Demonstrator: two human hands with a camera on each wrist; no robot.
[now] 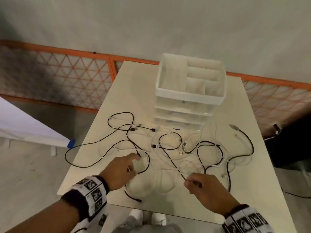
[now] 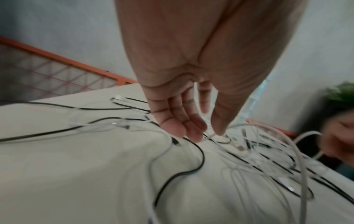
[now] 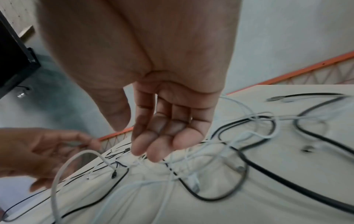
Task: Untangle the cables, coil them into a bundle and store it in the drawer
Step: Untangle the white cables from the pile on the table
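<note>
Surface's [image 1: 138,84] a mess of cables [image 1: 168,148]. Left hand's [image 1: 120,172] fingers hang apart, right hand's [image 1: 207,189] pinch a white cable [image 1: 182,174].

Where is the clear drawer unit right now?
Head view: the clear drawer unit stands at the far middle of the table, slightly right of centre, just beyond the tangled cables.

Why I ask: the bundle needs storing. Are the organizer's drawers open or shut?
Shut, it seems: the drawers sit flush beneath the top tray.

Right hand [image 3: 168,128] touches loosely curled fingertips to tangled cables [image 3: 208,200] on the table [image 3: 268,209], left hand [image 3: 47,151] alongside.
</note>
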